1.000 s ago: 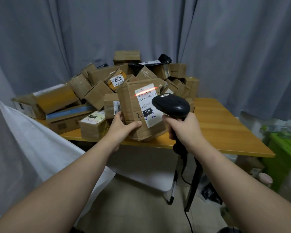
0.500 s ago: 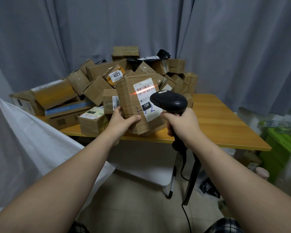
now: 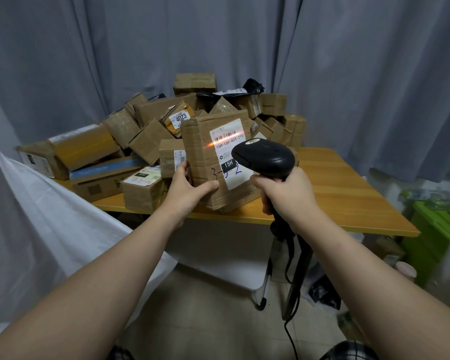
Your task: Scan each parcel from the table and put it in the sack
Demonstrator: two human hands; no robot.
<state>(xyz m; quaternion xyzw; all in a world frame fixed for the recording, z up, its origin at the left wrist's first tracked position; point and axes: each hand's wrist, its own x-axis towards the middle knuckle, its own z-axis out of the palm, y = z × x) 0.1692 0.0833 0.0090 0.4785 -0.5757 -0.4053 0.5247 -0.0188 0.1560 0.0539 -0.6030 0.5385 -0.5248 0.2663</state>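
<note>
Little has shifted: the black handheld scanner, clasped in the right hand, still beams across the white label of the brown cardboard parcel. The left hand grips that parcel at the front edge of the wooden table. Scanning is in hand; next it likely goes left into the white fabric sack.

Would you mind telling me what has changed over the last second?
Nothing visibly moved. The left hand still holds the parcel, the right hand still grips the scanner, and its red line still crosses the label.
</note>
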